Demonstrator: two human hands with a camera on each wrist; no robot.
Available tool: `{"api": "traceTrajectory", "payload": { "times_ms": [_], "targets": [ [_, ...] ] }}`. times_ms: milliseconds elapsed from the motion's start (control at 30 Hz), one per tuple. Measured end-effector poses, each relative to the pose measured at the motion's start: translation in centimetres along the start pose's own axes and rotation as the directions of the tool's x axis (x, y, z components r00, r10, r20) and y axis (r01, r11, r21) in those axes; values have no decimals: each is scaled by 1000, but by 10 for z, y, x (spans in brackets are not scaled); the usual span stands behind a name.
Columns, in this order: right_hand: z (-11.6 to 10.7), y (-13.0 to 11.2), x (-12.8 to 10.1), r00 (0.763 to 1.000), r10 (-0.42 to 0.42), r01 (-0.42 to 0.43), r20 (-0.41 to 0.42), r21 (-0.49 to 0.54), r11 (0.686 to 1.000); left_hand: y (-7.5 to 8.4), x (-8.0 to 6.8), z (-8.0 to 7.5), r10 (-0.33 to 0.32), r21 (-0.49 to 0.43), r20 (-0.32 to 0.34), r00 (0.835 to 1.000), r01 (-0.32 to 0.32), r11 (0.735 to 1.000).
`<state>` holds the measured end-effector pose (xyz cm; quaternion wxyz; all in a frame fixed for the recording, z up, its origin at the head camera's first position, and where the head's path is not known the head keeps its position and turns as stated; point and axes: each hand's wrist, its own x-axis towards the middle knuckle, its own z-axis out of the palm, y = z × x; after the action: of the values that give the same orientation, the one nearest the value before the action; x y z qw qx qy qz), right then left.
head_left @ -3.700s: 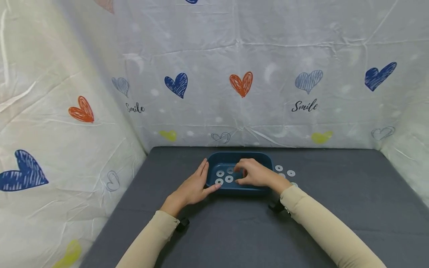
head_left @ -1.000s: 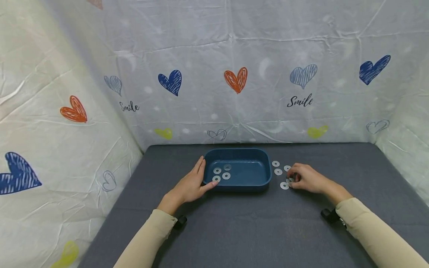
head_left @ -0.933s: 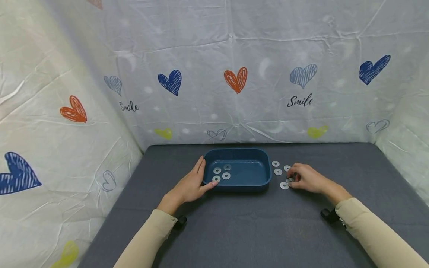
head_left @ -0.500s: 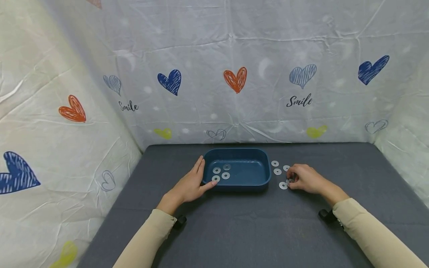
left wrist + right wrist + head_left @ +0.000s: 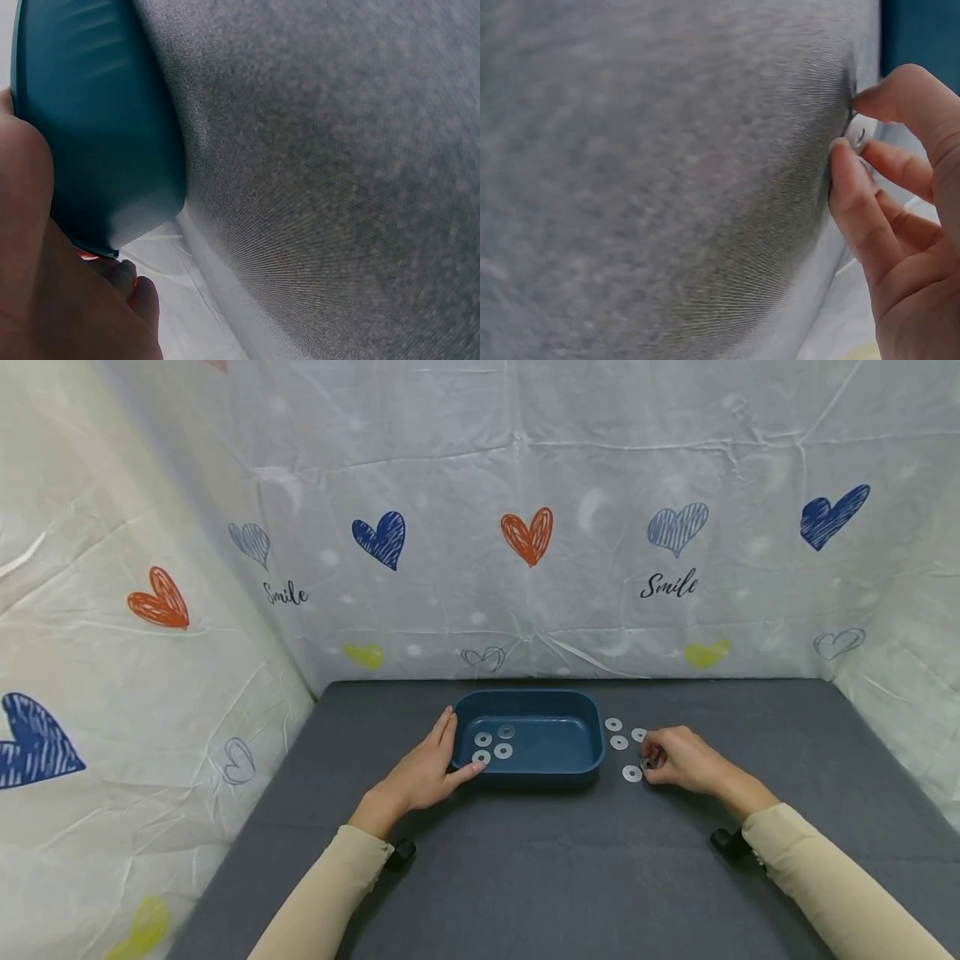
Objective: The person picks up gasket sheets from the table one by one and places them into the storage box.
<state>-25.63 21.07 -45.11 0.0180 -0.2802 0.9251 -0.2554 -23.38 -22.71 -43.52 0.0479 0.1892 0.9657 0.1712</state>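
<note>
A dark blue rectangular tray (image 5: 528, 768) stands on the grey cloth, with several flat washers (image 5: 503, 751) lying in its left part. My left hand (image 5: 420, 772) holds the tray's left end, its thumb over the front rim and the fingers along the side. To the right of the tray, my right hand (image 5: 686, 762) pinches a washer (image 5: 861, 135) at the cloth; in the right wrist view that washer stands tilted between thumb and fingertips. Several more washers (image 5: 618, 742) lie flat between the tray and this hand. The left wrist view shows the tray's outer wall (image 5: 105, 135) only.
The grey cloth-covered table (image 5: 555, 877) reaches back to a pale curtain (image 5: 450, 460) printed with hearts. Another curtain side (image 5: 165, 693) borders the table on the left. Each wrist carries a small black camera mount (image 5: 401, 855).
My right hand has moved from inside the tray to the washers on the right and taken hold of one, now tilted up. My left hand keeps its place on the tray.
</note>
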Motion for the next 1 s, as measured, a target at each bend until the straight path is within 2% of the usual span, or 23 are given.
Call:
{"api": "traceTrajectory", "payload": {
  "times_ms": [200, 333, 567, 800, 1000],
  "targets": [
    [-3, -2, 1, 1000, -6, 5, -27, -18, 1000, -1, 1, 0, -7, 4, 11, 1000, 7, 1000],
    [-3, -4, 0, 998, 8, -6, -64, 25, 1000, -1, 1, 1, -6, 4, 14, 1000, 6, 1000],
    [-6, -15, 3, 988, -72, 86, -134, 105, 991, -1, 1, 0, -5, 11, 4, 1000, 5, 1000],
    [-10, -31, 11, 977, -125, 144, -173, 100, 985, 0, 2, -1, -8, -5, 11, 1000, 8, 1000],
    [-9, -44, 19, 968, -163, 191, -192, 139, 972, -1, 2, -1, -9, 4, 18, 1000, 9, 1000]
  ]
}}
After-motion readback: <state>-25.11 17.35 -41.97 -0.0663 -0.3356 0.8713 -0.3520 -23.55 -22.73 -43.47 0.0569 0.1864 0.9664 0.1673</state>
